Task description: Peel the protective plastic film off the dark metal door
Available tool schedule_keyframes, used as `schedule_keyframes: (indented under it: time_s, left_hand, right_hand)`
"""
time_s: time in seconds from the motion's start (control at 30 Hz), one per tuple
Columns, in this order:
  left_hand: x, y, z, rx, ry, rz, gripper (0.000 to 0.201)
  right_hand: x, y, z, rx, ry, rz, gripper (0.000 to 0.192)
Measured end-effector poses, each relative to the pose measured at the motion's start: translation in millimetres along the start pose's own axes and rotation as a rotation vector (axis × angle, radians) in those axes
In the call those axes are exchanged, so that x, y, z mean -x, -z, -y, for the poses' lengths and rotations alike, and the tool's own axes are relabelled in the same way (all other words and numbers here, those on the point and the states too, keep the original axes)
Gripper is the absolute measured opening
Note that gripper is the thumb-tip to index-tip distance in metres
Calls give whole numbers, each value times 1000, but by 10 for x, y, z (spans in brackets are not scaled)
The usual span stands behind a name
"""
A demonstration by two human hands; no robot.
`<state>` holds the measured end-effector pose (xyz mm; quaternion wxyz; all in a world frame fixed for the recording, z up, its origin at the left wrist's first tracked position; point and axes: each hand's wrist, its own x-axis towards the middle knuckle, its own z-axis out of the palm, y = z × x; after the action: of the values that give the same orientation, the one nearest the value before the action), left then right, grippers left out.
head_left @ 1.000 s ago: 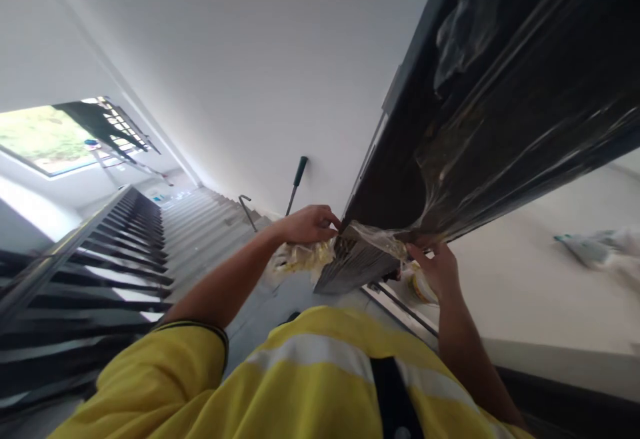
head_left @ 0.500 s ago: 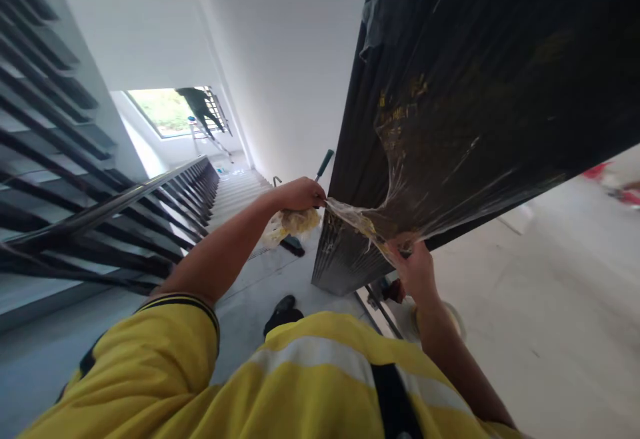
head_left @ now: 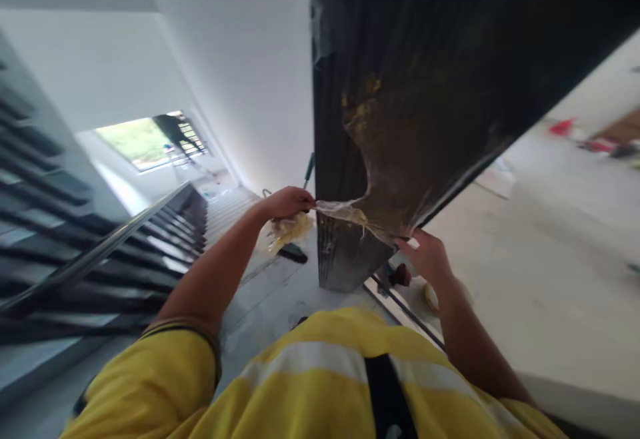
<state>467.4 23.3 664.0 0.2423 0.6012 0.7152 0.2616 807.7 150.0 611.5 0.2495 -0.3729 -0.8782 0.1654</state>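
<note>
A tall dark panel (head_left: pixel 337 252) stands upright right in front of me, with clear plastic film (head_left: pixel 390 179) stretched over its face. The film is torn, leaving a curved edge and a twisted strip near the bottom. At the panel's left edge my left hand (head_left: pixel 289 202) pinches the end of that strip. Crumpled yellowish film (head_left: pixel 290 229) hangs just below this hand. On the other side my right hand (head_left: pixel 425 252) is closed on the film by the panel's right edge. Some of its fingertips are hidden by the film.
A dark stair railing (head_left: pixel 150 226) runs down on the left beside the steps (head_left: pixel 227 209). Below, a person (head_left: pixel 173 131) is up by a window (head_left: pixel 135 142). A brush with a dark head (head_left: pixel 293 252) lies on the floor. A tape roll (head_left: pixel 431 298) sits at the right.
My view has swung, so the panel appears further left and more upright. My right hand has moved outward to the panel's right edge, still gripping the film. My left hand keeps its pinch.
</note>
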Motion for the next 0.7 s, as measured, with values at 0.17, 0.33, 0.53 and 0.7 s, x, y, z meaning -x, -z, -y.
schedule_keyframes:
  time_s: [0.17, 0.33, 0.53, 0.7]
  left_hand:
    - [72, -45, 59, -114, -142, -45, 33]
    - [93, -62, 39, -197, -110, -48, 31]
    - [108, -9, -16, -275, 21, 35, 28]
    - [91, 9, -40, -329, 74, 35, 27]
  right_hand:
    - [289, -110, 169, 41, -18, -85, 31]
    - [201, -156, 103, -85, -184, -354, 24]
    - [-46, -121, -160, -114, -451, -348, 27]
    - [-102, -28, -123, 30, -489, -112, 22]
